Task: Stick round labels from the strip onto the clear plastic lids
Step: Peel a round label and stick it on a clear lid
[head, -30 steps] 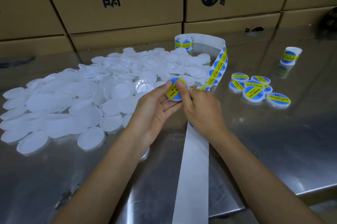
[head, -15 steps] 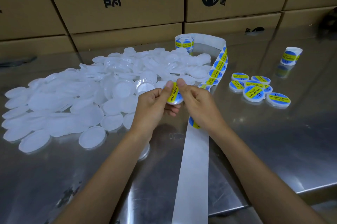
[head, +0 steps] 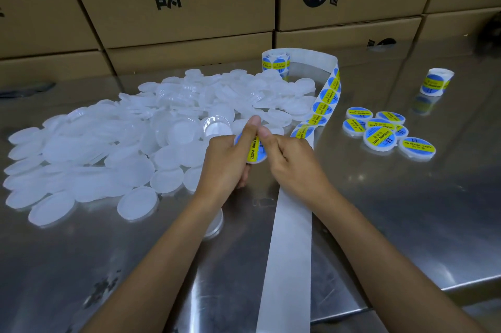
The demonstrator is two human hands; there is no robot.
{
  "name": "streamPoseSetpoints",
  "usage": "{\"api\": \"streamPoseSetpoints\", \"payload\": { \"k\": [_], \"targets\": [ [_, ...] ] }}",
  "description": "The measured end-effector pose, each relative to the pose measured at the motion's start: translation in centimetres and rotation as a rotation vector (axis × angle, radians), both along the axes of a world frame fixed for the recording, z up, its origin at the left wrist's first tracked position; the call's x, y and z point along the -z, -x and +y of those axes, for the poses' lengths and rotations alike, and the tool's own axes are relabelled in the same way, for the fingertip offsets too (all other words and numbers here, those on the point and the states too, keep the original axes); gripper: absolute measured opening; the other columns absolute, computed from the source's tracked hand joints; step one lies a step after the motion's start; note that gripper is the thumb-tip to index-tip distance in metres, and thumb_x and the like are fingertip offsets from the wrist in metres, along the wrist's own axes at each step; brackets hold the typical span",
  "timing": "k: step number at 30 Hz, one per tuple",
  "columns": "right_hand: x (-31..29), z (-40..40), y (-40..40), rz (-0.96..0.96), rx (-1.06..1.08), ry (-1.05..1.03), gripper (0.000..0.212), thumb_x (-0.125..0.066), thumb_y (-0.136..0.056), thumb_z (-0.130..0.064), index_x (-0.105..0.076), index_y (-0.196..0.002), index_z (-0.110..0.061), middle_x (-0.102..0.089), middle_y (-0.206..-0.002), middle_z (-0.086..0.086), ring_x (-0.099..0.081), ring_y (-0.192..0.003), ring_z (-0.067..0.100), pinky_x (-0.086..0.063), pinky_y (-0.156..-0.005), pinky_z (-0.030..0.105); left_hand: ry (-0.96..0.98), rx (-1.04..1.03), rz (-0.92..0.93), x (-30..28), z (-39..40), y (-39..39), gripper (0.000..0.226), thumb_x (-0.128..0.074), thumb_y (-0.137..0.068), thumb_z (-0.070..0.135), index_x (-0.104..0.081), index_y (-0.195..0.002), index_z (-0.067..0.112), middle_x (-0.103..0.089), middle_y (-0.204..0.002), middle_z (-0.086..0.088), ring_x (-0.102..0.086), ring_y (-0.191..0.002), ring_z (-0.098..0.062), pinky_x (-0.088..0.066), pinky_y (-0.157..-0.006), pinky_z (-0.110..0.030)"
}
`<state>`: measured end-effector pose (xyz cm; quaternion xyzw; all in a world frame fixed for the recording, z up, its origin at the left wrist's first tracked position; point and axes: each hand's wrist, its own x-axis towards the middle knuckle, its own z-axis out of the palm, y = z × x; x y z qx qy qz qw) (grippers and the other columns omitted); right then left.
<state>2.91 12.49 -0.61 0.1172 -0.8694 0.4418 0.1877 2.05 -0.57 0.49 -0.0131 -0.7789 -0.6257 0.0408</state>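
My left hand (head: 226, 161) and my right hand (head: 292, 161) together hold one clear lid with a blue and yellow round label (head: 254, 149) on it, both thumbs pressed on the label's face. Only a narrow band of the label shows between the thumbs. The label strip (head: 326, 96) curves from its roll (head: 275, 61) at the back down to my right hand, and its bare white backing (head: 290, 246) runs on to the table's front edge. A big heap of plain clear lids (head: 122, 148) lies to the left.
Several labelled lids (head: 379, 132) lie on the steel table (head: 406, 210) to the right, with a second small label roll (head: 435, 83) behind them. Cardboard boxes (head: 189, 1) wall off the back. One lid (head: 215, 221) shows under my left forearm.
The held lid has turned from facing me to nearly edge-on, and both thumbs have closed over the label. My hands have stayed in the same spot.
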Motion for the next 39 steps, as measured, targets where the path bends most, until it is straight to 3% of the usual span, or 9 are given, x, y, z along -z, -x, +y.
{"api": "streamPoseSetpoints", "payload": {
  "k": [6,9,14,20,22,25,28,31,39],
  "targets": [
    [-0.5,0.0,0.2,-0.081,-0.043,0.287,0.062,-0.043,-0.101,-0.051,-0.038,-0.060,-0.004,-0.033,-0.054,0.008,-0.030,-0.055,0.010,-0.028,-0.056,0.031,-0.060,0.097,0.056,0.0,0.4,0.1,0.060,-0.040,-0.103,0.057,-0.046,-0.058,0.017,-0.033,-0.046,0.002,-0.032,-0.041,-0.012,-0.029,-0.041,-0.021],
    [-0.3,-0.2,0.0,-0.157,-0.112,0.275,0.075,-0.055,-0.091,-0.062,-0.051,-0.076,0.011,-0.049,-0.061,0.020,-0.036,-0.054,0.013,-0.033,-0.056,0.033,-0.110,0.116,0.066,0.3,0.3,0.2,0.058,-0.032,-0.109,0.046,-0.066,-0.088,0.005,-0.042,-0.047,0.003,-0.039,-0.044,-0.010,-0.036,-0.045,-0.022],
    [0.0,-0.3,0.1,-0.104,-0.105,0.335,0.051,-0.053,-0.099,-0.043,-0.055,-0.069,-0.002,-0.060,-0.054,-0.007,-0.053,-0.057,0.011,-0.042,-0.063,0.028,-0.218,0.254,0.046,0.0,0.2,0.5,0.048,-0.032,-0.109,0.037,-0.062,-0.090,0.005,-0.058,-0.065,-0.006,-0.051,-0.058,-0.016,-0.046,-0.058,-0.025],
    [0.1,0.1,0.3,-0.062,-0.046,0.342,0.060,-0.033,-0.108,-0.040,-0.047,-0.056,-0.014,-0.061,-0.050,0.001,-0.059,-0.058,0.013,-0.046,-0.070,0.030,-0.135,0.442,0.057,-0.1,-0.2,0.1,0.023,-0.041,-0.107,0.015,-0.056,-0.098,0.000,-0.060,-0.074,-0.002,-0.053,-0.065,-0.014,-0.048,-0.066,-0.024],
    [0.1,0.3,0.3,-0.055,-0.016,0.315,0.062,-0.032,-0.108,-0.039,-0.046,-0.052,-0.016,-0.058,-0.047,-0.003,-0.055,-0.053,0.007,-0.040,-0.065,0.022,-0.097,0.455,0.060,-0.2,-0.3,-0.1,0.014,-0.048,-0.104,0.008,-0.058,-0.102,-0.001,-0.062,-0.077,-0.003,-0.055,-0.067,-0.013,-0.050,-0.068,-0.022],
    [0.0,0.4,0.5,-0.064,0.042,0.289,0.058,-0.035,-0.107,-0.039,-0.037,-0.052,-0.021,-0.042,-0.041,-0.010,-0.041,-0.046,0.005,-0.030,-0.053,0.018,-0.103,0.364,0.051,-0.3,-0.6,-0.1,0.026,-0.059,-0.100,0.013,-0.058,-0.111,-0.010,-0.065,-0.075,-0.003,-0.058,-0.065,-0.014,-0.052,-0.065,-0.023],
    [-0.1,0.5,0.5,-0.080,0.049,0.253,0.052,-0.037,-0.106,-0.042,-0.032,-0.060,-0.018,-0.030,-0.049,-0.009,-0.031,-0.049,0.007,-0.026,-0.051,0.021,-0.101,0.254,0.071,-0.4,-0.6,0.0,0.040,-0.060,-0.100,0.024,-0.054,-0.100,-0.015,-0.065,-0.066,-0.003,-0.057,-0.057,-0.015,-0.051,-0.059,-0.025],
    [-0.3,0.4,0.4,-0.094,0.014,0.289,0.050,-0.039,-0.105,-0.043,-0.032,-0.064,-0.016,-0.030,-0.056,-0.002,-0.028,-0.052,0.009,-0.026,-0.054,0.025,-0.124,0.232,0.091,-0.3,-0.4,-0.1,0.035,-0.052,-0.104,0.028,-0.056,-0.086,-0.002,-0.065,-0.063,-0.003,-0.055,-0.051,-0.015,-0.050,-0.053,-0.024],
    [-0.6,0.5,0.2,-0.152,-0.027,0.329,0.055,-0.053,-0.100,-0.041,-0.041,-0.076,0.007,-0.034,-0.067,0.010,-0.030,-0.060,0.017,-0.026,-0.059,0.030,-0.139,0.133,0.072,0.1,-0.5,0.4,0.049,-0.040,-0.107,0.039,-0.066,-0.090,0.002,-0.065,-0.058,-0.005,-0.053,-0.048,-0.016,-0.049,-0.050,-0.025]
  ]
}}
